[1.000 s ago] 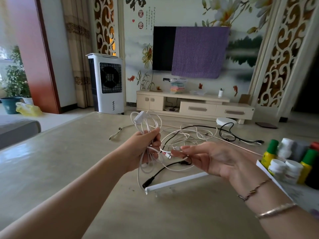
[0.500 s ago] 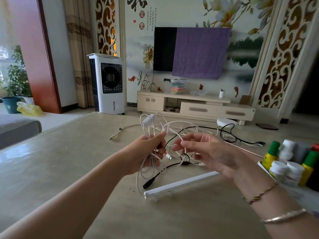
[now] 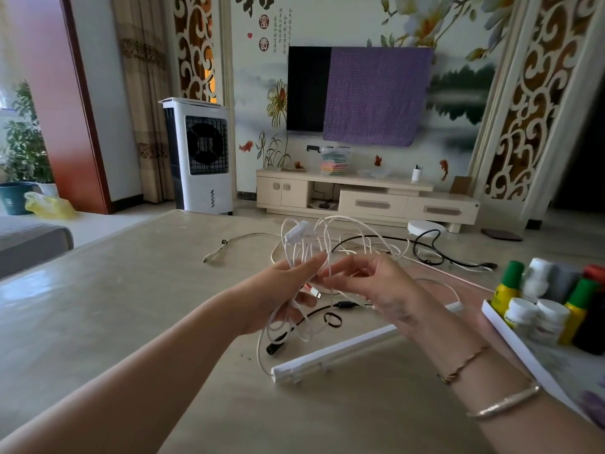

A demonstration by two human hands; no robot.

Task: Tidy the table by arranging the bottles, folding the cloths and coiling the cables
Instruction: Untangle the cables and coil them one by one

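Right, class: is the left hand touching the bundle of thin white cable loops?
Touching. The head view shows the left hand with its fingers curled round the bundle of thin white cable loops, strands running up out of the grip and hanging below it.

Red characters 富貴 on the wall mural (image 3: 264,33) (calligraphy above illegible)

Illumination is soft daylight entering from the 9 o'clock side. The table (image 3: 108,290) carries a pale, broad glare patch toward 9 o'clock. Shadows under the forearms are faint and diffuse. Wide-angle distortion bends the red pillar (image 3: 78,103) at 10 o'clock and the carved panel (image 3: 537,103) at 2 o'clock. The bottles (image 3: 553,299) at 3 o'clock appear soft and smeared. The 3 o'clock doorway is dark.
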